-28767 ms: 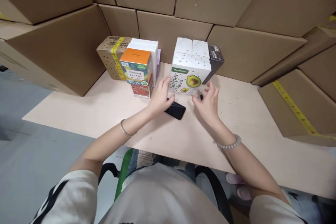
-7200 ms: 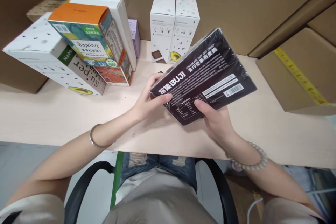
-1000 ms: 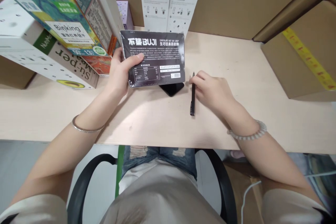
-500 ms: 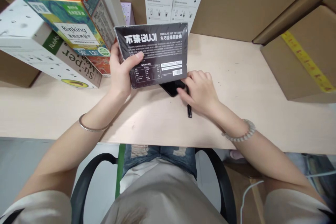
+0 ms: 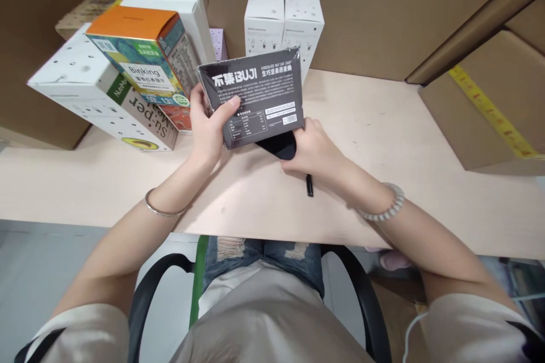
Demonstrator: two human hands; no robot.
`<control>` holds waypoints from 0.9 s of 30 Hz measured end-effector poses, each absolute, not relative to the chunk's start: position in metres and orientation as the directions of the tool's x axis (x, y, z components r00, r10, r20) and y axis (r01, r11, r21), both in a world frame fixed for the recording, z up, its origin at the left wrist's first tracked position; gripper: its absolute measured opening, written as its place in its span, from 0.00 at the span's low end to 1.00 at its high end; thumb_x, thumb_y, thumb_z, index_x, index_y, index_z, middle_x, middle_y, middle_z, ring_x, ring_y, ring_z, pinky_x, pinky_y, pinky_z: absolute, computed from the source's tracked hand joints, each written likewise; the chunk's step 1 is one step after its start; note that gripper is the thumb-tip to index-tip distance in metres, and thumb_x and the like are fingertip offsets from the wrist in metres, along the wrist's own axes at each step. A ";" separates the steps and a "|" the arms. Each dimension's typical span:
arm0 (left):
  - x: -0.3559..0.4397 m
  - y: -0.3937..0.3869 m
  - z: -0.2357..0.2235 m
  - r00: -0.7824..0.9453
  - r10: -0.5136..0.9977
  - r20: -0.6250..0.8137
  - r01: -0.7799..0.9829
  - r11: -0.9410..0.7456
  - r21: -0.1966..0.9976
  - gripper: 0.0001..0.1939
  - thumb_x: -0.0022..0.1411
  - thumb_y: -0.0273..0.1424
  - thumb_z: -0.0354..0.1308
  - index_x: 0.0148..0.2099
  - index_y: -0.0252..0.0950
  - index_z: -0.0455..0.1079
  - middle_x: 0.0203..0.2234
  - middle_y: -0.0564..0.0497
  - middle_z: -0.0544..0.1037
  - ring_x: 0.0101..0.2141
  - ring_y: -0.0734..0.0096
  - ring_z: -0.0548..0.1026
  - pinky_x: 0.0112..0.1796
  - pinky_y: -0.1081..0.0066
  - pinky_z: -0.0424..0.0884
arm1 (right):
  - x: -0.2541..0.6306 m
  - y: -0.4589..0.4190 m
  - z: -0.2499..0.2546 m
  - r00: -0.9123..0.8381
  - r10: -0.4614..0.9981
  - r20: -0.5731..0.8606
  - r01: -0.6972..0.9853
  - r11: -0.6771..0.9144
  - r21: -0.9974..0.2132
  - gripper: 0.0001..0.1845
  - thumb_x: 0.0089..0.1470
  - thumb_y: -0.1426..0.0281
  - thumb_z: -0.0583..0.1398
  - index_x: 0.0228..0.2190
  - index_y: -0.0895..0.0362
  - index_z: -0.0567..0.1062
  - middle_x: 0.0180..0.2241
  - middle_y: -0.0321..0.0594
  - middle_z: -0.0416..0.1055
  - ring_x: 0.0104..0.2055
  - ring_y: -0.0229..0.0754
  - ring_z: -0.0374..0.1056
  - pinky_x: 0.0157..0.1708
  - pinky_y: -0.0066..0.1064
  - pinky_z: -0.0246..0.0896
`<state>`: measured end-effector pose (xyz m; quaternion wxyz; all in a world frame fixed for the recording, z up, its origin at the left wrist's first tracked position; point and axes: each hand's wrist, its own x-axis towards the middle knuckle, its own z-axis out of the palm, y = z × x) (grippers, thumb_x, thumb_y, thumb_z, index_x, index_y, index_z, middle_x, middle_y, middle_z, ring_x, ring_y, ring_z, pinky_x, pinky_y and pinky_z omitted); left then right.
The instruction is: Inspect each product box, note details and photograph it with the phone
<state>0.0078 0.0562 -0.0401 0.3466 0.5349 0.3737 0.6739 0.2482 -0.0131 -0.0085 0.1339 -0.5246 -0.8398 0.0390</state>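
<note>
My left hand [image 5: 209, 125] grips a dark box of chocolate nut oat crisps [image 5: 255, 88] by its left side, thumb across the printed face. The box is tilted up above the table, its text and nutrition table towards me. Below its lower edge a black smartphone [image 5: 279, 146] shows in part; the box hides the rest. My right hand [image 5: 313, 147] is closed round the phone's right end, its thumb along the near edge and its fingertips partly hidden. A black pen [image 5: 309, 185] lies on the table, partly under my right hand.
Food boxes stand at the left: an orange-topped Binking box [image 5: 140, 62] and a leaning white box with an avocado [image 5: 97, 96]. Two white boxes [image 5: 283, 22] stand at the back. A cardboard box with yellow tape [image 5: 489, 108] is on the right of the wooden table [image 5: 374, 136].
My right hand has closed on the smartphone's end, where before its fingers were apart above it. The dark box stays in my left hand. The whole view has shifted slightly.
</note>
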 end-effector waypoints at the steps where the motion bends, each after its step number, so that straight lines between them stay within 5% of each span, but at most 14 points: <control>1: 0.008 0.056 -0.040 -0.191 0.867 0.460 -0.065 -0.479 0.876 0.40 0.47 0.60 0.79 0.53 0.47 0.70 0.52 0.49 0.81 0.56 0.51 0.80 0.62 0.50 0.77 | 0.252 -0.014 -0.003 -0.405 0.903 0.144 0.888 0.426 -0.172 0.31 0.46 0.69 0.71 0.52 0.63 0.77 0.52 0.61 0.75 0.55 0.65 0.70 0.53 0.50 0.69; 5: 0.012 0.052 -0.037 -0.199 0.867 0.458 -0.098 -0.482 0.871 0.40 0.47 0.61 0.78 0.53 0.47 0.70 0.51 0.49 0.80 0.56 0.51 0.80 0.62 0.51 0.76 | 0.278 -0.022 0.015 -0.393 0.919 0.026 0.908 0.392 -0.145 0.35 0.40 0.72 0.73 0.52 0.66 0.75 0.52 0.63 0.72 0.49 0.63 0.72 0.47 0.48 0.71; 9: 0.013 0.050 -0.038 -0.196 0.865 0.462 -0.080 -0.484 0.872 0.39 0.50 0.62 0.76 0.54 0.47 0.69 0.51 0.49 0.80 0.56 0.51 0.80 0.61 0.51 0.77 | 0.314 -0.035 0.018 -0.331 0.935 0.126 0.915 0.351 -0.199 0.33 0.42 0.67 0.71 0.52 0.60 0.76 0.44 0.53 0.79 0.42 0.60 0.75 0.40 0.46 0.70; 12: 0.013 0.052 -0.045 -0.198 0.857 0.475 -0.033 -0.490 0.871 0.41 0.51 0.63 0.76 0.57 0.48 0.68 0.55 0.48 0.79 0.57 0.51 0.79 0.61 0.52 0.77 | 0.339 -0.042 0.009 -0.209 0.951 0.226 0.930 0.265 -0.255 0.41 0.40 0.63 0.73 0.57 0.58 0.75 0.47 0.54 0.81 0.42 0.61 0.77 0.37 0.46 0.70; 17: 0.012 0.055 -0.055 -0.203 0.834 0.513 0.017 -0.521 0.853 0.43 0.53 0.62 0.77 0.60 0.46 0.66 0.57 0.46 0.78 0.59 0.52 0.79 0.63 0.53 0.76 | 0.355 -0.039 -0.011 -0.080 0.923 0.375 0.891 0.235 -0.389 0.51 0.43 0.57 0.74 0.66 0.53 0.68 0.58 0.55 0.79 0.51 0.66 0.79 0.45 0.52 0.75; 22: 0.013 0.054 -0.058 -0.227 0.811 0.539 0.028 -0.548 0.836 0.44 0.52 0.58 0.78 0.61 0.47 0.65 0.57 0.46 0.78 0.60 0.52 0.78 0.65 0.53 0.74 | 0.337 -0.039 -0.020 0.027 0.853 0.521 0.750 0.328 -0.575 0.49 0.47 0.51 0.73 0.66 0.48 0.65 0.60 0.52 0.76 0.56 0.63 0.77 0.53 0.55 0.75; 27: 0.015 0.056 -0.062 -0.230 0.804 0.548 0.044 -0.555 0.831 0.45 0.50 0.60 0.79 0.61 0.48 0.65 0.56 0.46 0.79 0.60 0.51 0.78 0.65 0.52 0.74 | 0.323 -0.052 -0.017 0.031 0.736 0.676 0.680 0.480 -0.554 0.46 0.50 0.48 0.72 0.65 0.45 0.65 0.62 0.51 0.72 0.62 0.64 0.73 0.61 0.59 0.71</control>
